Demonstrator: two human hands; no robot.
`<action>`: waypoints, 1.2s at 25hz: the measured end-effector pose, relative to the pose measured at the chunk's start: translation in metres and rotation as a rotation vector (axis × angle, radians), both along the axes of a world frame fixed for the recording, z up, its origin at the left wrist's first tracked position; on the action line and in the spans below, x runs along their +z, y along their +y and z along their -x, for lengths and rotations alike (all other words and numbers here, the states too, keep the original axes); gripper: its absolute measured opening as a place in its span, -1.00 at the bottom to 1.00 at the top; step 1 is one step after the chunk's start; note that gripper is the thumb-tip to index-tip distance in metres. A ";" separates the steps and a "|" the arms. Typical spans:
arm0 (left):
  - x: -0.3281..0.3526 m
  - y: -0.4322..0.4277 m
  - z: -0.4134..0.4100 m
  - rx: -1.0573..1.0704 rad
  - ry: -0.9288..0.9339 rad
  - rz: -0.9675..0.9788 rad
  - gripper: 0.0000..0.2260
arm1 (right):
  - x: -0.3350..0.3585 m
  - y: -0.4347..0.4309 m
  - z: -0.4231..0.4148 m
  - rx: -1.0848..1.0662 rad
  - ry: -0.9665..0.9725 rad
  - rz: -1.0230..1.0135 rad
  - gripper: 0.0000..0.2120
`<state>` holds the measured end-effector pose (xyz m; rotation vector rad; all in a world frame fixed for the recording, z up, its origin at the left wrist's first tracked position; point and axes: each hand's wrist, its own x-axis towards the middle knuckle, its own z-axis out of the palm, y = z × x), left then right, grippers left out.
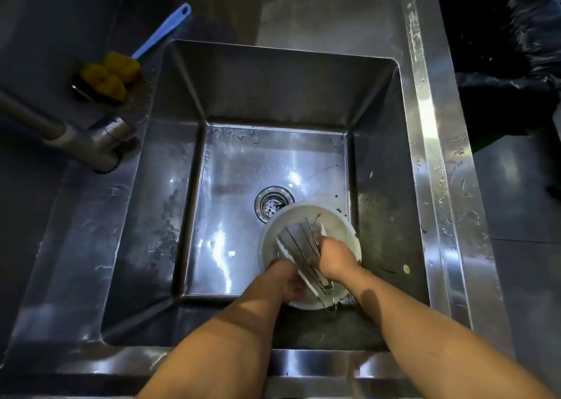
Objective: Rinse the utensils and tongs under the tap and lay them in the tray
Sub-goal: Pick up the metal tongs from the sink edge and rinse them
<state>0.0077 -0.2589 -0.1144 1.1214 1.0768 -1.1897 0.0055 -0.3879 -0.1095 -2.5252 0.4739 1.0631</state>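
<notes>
My left hand (288, 280) and right hand (334, 259) both curled round a bundle of metal tongs (299, 240), over a white bowl (340, 219) at the sink's (243, 161) five o'clock. I reckoned a tight, bunched grip would suit lifting them toward the tap (91, 143) at nine o'clock.

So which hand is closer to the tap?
Left. The left hand grips the tongs on the side toward the tap; the right hand holds them farther off.

Glossy wet steel sink (379, 161), shiny metal tongs (299, 240), smooth white plastic bowl (337, 219), spongy yellow sponges (106, 76).
</notes>
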 end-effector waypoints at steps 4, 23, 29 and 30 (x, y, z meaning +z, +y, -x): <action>-0.018 0.000 0.001 -0.077 0.018 0.034 -0.83 | -0.012 -0.005 0.007 -0.058 0.014 -0.069 -0.57; -0.002 -0.005 -0.005 -0.197 -0.160 -0.056 -0.79 | -0.016 -0.005 -0.005 -0.246 0.134 -0.220 -0.72; -0.003 -0.006 -0.010 -0.325 -0.284 -0.115 -0.73 | -0.006 -0.017 0.009 -0.263 0.141 -0.143 -0.56; -0.002 -0.006 -0.010 -0.364 -0.300 -0.110 -0.70 | -0.005 -0.020 0.012 -0.222 0.120 -0.088 -0.49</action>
